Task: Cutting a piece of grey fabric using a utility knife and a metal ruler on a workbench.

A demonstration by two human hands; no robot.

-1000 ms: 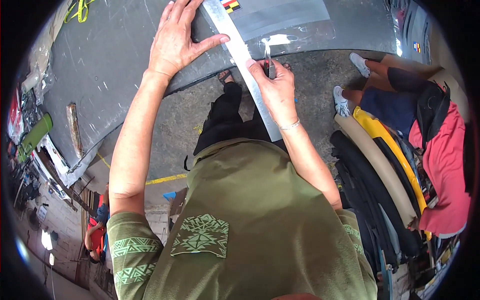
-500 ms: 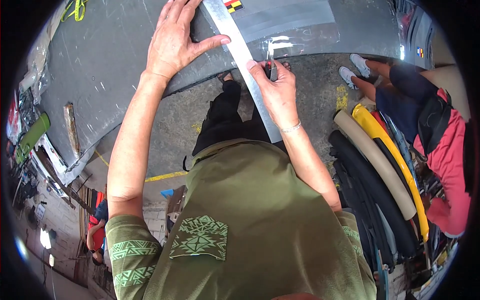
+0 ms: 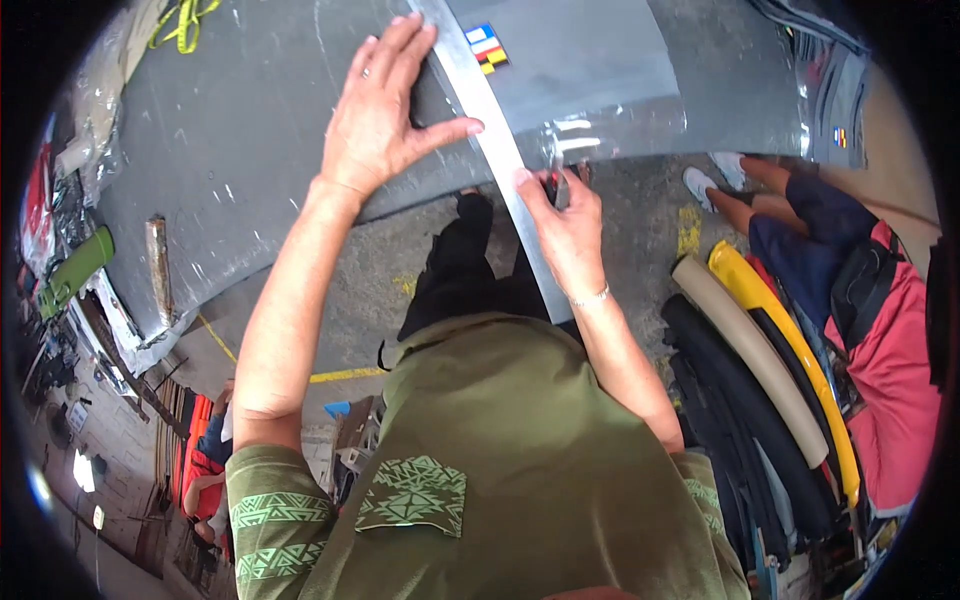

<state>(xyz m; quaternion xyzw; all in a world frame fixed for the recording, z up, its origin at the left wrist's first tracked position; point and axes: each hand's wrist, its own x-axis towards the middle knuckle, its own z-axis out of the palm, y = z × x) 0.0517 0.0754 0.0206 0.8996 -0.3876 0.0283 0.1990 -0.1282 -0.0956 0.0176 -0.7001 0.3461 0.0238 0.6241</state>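
Straightedge (image 3: 503,150) sits lower in view than half a second ago, as do left hand (image 3: 372,130) and right hand (image 3: 572,238), so its placement seems kept. It lies between them: the left, spread wide and gripping nothing, steadies it; the right, curled round a dark tool (image 3: 555,190), thumbs its edge.

I see a grey table (image 3: 250,130): silver metal straightedge (image 3: 501,152) across its near edge, brown stick (image 3: 158,270) near its left corner.

The upper edge cuts off the far end of the ruler (image 3: 490,122); the right hand (image 3: 569,238) partly hides a small, blurred tool (image 3: 557,187).
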